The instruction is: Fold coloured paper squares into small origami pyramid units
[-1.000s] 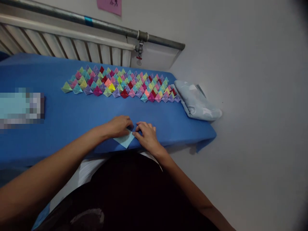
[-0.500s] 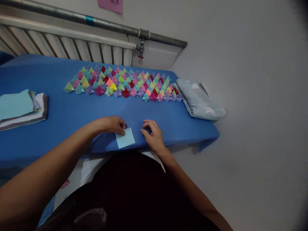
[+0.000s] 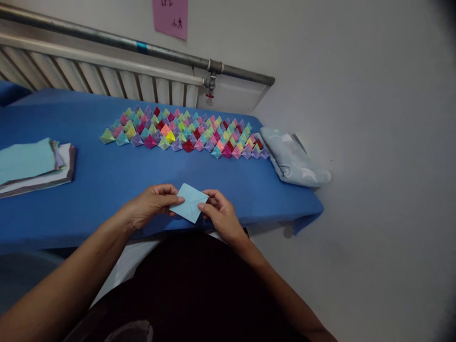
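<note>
A folded light blue paper point(image 3: 190, 199) with crease lines on its face is held between both hands, near the front edge of the blue-covered surface point(image 3: 107, 209). My left hand point(image 3: 156, 203) pinches its left corner, thumb on top. At the right corner, my right hand point(image 3: 221, 213) grips it between thumb and fingers. Beyond the hands, several rows of small folded paper pieces point(image 3: 188, 145) in many colours stand close together.
On the left lies a stack of paper sheets point(image 3: 28, 161), light blue on top. A folded grey-blue cloth point(image 3: 294, 159) sits at the right end. Behind are a radiator point(image 3: 103, 78), a metal pipe point(image 3: 171, 54) and a pink note point(image 3: 171, 19) on the wall.
My right hand, earlier apart from the paper, now grips its right corner. The paper has been turned and is held in both hands. The view has shifted slightly upward.
</note>
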Available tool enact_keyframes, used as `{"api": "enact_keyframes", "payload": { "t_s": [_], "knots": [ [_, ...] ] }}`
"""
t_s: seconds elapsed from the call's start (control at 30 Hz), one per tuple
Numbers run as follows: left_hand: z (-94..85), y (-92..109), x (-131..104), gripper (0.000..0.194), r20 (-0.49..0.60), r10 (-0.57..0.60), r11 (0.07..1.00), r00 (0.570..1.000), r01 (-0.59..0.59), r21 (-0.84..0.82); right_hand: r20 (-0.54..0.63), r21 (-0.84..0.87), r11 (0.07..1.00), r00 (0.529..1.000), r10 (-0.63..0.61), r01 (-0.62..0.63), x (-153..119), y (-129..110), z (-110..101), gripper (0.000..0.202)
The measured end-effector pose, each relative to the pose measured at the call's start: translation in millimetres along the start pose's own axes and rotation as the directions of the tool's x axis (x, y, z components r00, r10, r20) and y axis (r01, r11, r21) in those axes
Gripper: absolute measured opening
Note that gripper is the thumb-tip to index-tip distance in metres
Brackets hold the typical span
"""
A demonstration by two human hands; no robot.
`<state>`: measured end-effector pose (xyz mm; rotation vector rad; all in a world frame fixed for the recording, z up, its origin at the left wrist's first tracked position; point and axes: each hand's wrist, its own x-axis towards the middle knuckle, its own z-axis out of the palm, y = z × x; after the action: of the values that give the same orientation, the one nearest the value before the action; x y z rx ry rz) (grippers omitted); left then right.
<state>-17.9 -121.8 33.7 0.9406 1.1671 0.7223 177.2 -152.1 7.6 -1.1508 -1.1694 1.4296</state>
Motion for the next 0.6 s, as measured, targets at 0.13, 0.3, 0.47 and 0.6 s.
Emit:
{"api": "enact_keyframes", "payload": {
  "t_s": [0.13,0.3,0.47,0.6],
  "knots": [
    [-3.8,1,0,0.025,0.03,-0.017,1.0,0.999,0.017,0.025,0.02,0.022,1.0,1.0,0.013,-0.013,-3,-5,-2,0.025],
    [-9.6,5,-1,0.019,0.121,-0.013,0.999,0.993,0.008,0.045,0.063,0.019,0.999,0.997,0.037,-0.038,-10,-14,-4,0.02],
    [-13.2,6,-1,0.019,0.18,-0.034,0.999,0.983,0.031,0.021,0.14,0.026,1.0,0.99,-0.001,-0.002,-19,-20,-3,0.021],
    [-15.2,7,-2,0.018,0.219,-0.057,0.998,0.974,0.05,0.037,0.161,-0.06,0.992,0.982,-0.103,0.114,-26,-24,-2,0.02]
  ]
}}
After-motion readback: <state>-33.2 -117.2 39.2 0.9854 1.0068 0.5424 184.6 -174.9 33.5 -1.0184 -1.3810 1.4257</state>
